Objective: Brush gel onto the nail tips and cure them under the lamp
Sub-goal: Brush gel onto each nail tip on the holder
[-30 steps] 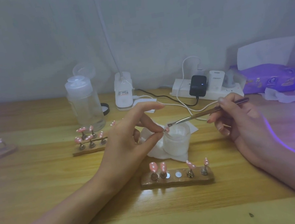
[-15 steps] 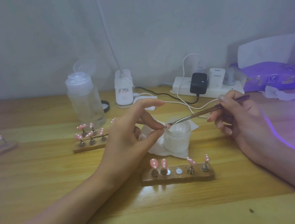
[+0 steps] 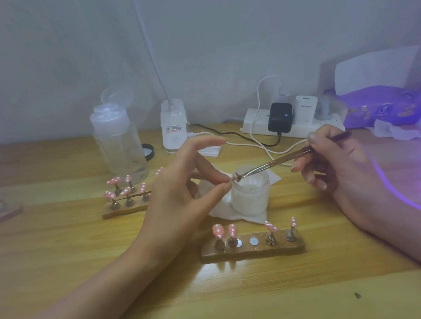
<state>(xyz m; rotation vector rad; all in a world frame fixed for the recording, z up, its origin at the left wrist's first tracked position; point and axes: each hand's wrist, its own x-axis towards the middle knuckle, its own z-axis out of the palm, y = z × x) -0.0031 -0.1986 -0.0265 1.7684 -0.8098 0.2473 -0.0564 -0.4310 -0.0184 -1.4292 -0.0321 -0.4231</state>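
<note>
Frosted jar (image 3: 250, 199) on white tissue (image 3: 253, 217) stands just behind the wooden holder (image 3: 254, 251).

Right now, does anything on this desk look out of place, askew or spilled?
Only small things: the near stand shows two bare discs mid-row, while the left hand pinches one nail tip. The bottle has its cap open. No spill seen.

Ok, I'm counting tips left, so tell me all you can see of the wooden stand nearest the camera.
The near stand is a low brown bar, wood by its look, lying flat on the table before the frosted jar. Four metal pegs stand on it, each bearing a pink nail tip with white dots; two bare discs show between the second and third pegs. Nothing else touches it.
</note>
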